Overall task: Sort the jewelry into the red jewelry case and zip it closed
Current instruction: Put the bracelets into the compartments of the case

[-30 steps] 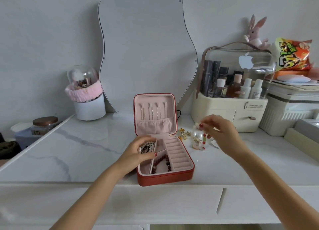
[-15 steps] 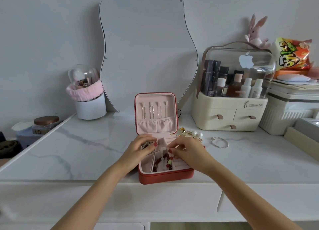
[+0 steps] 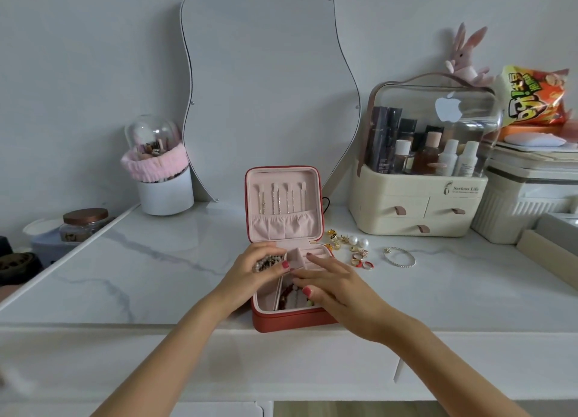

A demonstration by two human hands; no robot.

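The red jewelry case [image 3: 291, 321] stands open at the desk's front edge, its pink lid [image 3: 283, 203] upright with several chains hanging inside. My left hand [image 3: 250, 268] is over the case's back left corner, closed on a pearl and dark bead bracelet [image 3: 266, 264]. A pink divider [image 3: 295, 258] sticks up between my hands. My right hand [image 3: 334, 286] lies low over the right half of the tray, fingers spread. Red and white beads [image 3: 291, 296] lie in the middle compartment under its thumb. Gold earrings [image 3: 334, 237], pearl earrings [image 3: 358, 241], rings [image 3: 359, 259] and a silver bangle [image 3: 400, 257] lie loose to the right.
A cream cosmetics organiser [image 3: 419, 210] with a clear dome stands behind the loose jewelry. A wavy mirror [image 3: 269, 81] leans on the wall behind the case. A white brush holder [image 3: 165, 191] with a pink band stands at back left, a lidded jar [image 3: 84, 222] further left.
My right hand lifted a piece from the loose pile on the right and came left over the case, where it now spreads low. My left hand kept the bracelet at the case's left side.
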